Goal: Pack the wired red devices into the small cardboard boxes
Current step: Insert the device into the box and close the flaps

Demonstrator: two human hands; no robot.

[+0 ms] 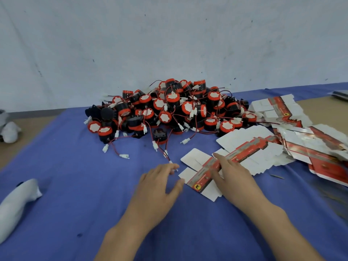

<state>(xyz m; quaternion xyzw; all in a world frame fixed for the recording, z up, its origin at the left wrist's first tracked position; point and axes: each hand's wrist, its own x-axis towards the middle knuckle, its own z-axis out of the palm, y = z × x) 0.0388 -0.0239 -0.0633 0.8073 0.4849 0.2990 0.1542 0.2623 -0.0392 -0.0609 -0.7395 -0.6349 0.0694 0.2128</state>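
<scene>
- Head view, nearest: left hand [156,185] hovers over the blue cloth [75,185], fingers loose and spread, holding nothing, tips by a white wire plug [174,166].
- Right hand [231,176] lies flat-fingered on an unfolded box [194,159], pressing rather than gripping.
- Box judged light, thin card, easily creased; take by its edges.
- Beyond: heap of red devices [169,110], wires tangled; lift by the body, not the wire.

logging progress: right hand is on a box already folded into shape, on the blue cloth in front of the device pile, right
Not quite: the head view shows the box under the right hand is a flat, unfolded blank. It does lie on the blue cloth in front of the device pile.
</scene>
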